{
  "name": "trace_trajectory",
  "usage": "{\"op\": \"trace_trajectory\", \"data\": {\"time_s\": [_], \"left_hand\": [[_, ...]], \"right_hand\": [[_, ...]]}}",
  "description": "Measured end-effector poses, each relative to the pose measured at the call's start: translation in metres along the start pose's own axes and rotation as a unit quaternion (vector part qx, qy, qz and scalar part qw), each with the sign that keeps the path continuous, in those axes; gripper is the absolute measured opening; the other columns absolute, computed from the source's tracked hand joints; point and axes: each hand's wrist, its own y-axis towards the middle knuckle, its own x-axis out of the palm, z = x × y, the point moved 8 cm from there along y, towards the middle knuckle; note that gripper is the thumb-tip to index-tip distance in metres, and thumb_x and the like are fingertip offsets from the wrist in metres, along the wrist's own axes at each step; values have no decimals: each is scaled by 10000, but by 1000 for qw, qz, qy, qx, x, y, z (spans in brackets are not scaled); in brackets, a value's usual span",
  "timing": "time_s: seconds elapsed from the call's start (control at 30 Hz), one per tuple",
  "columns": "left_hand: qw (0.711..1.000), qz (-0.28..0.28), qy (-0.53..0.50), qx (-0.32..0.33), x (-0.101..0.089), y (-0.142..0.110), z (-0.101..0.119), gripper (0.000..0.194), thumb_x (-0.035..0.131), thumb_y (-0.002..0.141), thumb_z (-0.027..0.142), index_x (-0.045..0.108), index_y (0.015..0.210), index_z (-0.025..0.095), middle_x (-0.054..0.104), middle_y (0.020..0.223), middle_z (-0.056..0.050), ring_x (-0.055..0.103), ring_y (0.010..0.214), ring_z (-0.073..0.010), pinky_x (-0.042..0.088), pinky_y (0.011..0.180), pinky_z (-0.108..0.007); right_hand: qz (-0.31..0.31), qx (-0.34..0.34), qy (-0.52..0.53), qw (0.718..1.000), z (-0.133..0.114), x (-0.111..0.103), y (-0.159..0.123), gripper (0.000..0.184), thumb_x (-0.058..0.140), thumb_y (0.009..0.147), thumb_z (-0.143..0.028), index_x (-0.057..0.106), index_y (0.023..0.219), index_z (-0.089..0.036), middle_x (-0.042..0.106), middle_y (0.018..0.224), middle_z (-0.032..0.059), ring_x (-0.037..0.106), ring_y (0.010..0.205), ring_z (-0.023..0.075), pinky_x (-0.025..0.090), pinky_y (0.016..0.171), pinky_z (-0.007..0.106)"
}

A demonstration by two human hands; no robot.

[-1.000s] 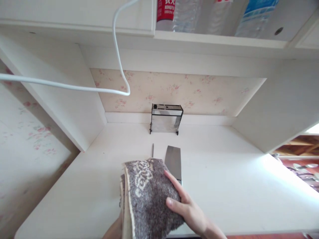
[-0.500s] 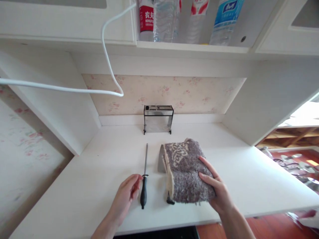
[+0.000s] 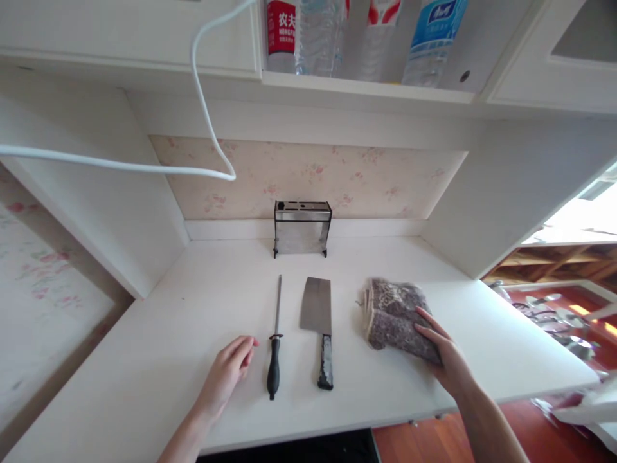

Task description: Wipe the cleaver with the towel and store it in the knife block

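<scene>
A folded grey-brown towel [image 3: 398, 315] with a pale pattern is in my right hand [image 3: 446, 354], whose fingers lie over its right side and thumb is hidden. To its left a cleaver [image 3: 317, 305] lies flat on the white counter, its worn dark handle toward me. Left of that rests a honing steel [image 3: 274, 366] with a black handle, its rod pointing away. My left hand [image 3: 231, 366] hovers or rests just left of the steel, apart from it, with curled fingers and nothing visible in them.
A metal knife block [image 3: 303, 228] with black edges stands at the back of the counter [image 3: 216, 270]. Bottles [image 3: 434, 42] stand on the shelf above. A white cable [image 3: 144, 168] hangs across the upper left. Side panels bound the counter.
My right hand has moved the towel to the right, uncovering the cleaver. My left hand has shifted slightly left, away from the honing steel. The view has shifted a little.
</scene>
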Motion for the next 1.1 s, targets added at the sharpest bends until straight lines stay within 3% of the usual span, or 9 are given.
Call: {"op": "trace_trajectory", "data": {"time_s": [0.17, 0.33, 0.5, 0.6, 0.7, 0.8, 0.9, 1.0, 1.1], "left_hand": [[1000, -19, 6, 6, 2, 0, -1, 391, 557, 861, 549, 601, 941, 169, 374, 658, 70, 223, 511, -52, 158, 470, -204], [998, -4, 55, 14, 2, 1, -3, 426, 527, 857, 583, 602, 929, 170, 386, 665, 57, 281, 540, -76, 208, 486, -208], [989, 11, 144, 41, 2, 1, -2, 457, 464, 872, 611, 623, 935, 187, 393, 658, 48, 348, 566, -105, 264, 504, -218], [982, 13, 181, 57, 4, 0, 1, 443, 446, 884, 598, 633, 923, 199, 406, 657, 45, 379, 581, -116, 294, 531, -225], [974, 8, 217, 72, 7, -2, 5, 432, 427, 897, 582, 641, 902, 207, 425, 648, 45, 402, 579, -125, 312, 559, -236], [966, 3, 241, 88, 11, -3, 9, 429, 416, 903, 570, 653, 901, 213, 463, 644, 37, 432, 584, -140, 322, 579, -244], [964, 3, 247, 98, 12, -3, 10, 423, 413, 907, 561, 657, 886, 215, 478, 638, 31, 453, 593, -150, 329, 587, -246], [965, 2, 243, 101, 13, -2, 9, 427, 411, 907, 562, 654, 871, 213, 478, 628, 28, 466, 598, -156, 341, 593, -248], [963, -3, 252, 97, 15, -2, 8, 427, 393, 917, 557, 649, 880, 216, 479, 632, 26, 478, 609, -160, 353, 608, -249]], "right_hand": [[36, -59, -261, 963, -2, -40, 15, 655, 706, 669, -467, 614, 1292, -288, 553, 1392, 57, 491, 1289, 303, 404, 1054, 401], [77, -133, -390, 908, -14, -52, 19, 654, 611, 695, -553, 632, 1278, -258, 530, 1412, 76, 466, 1304, 338, 349, 1083, 449], [243, -266, -457, 813, -28, -56, -20, 520, 511, 773, -619, 734, 1043, -235, 601, 1312, 94, 620, 1026, 336, 410, 988, 511], [283, -400, -450, 747, -33, -31, -65, 446, 510, 827, -570, 729, 910, -190, 697, 1052, 121, 627, 819, 259, 444, 931, 461], [159, -447, -427, 770, -23, 22, -95, 353, 539, 870, -494, 708, 894, -186, 706, 877, 95, 616, 723, 209, 501, 762, 328], [-128, -375, -479, 783, 2, 103, -110, 308, 441, 949, -372, 677, 1093, -236, 724, 988, 65, 666, 818, 188, 502, 722, 240], [-309, -312, -580, 686, 22, 162, -124, 453, 390, 932, -217, 515, 1353, -328, 729, 1040, 31, 690, 867, 197, 474, 728, 240], [-364, -315, -653, 584, 25, 191, -124, 577, 427, 838, -126, 489, 1359, -367, 741, 889, 6, 698, 753, 209, 411, 649, 247], [-387, -332, -684, 522, 27, 206, -121, 483, 435, 803, -107, 580, 1202, -339, 725, 774, -1, 682, 657, 204, 332, 581, 254]]}}
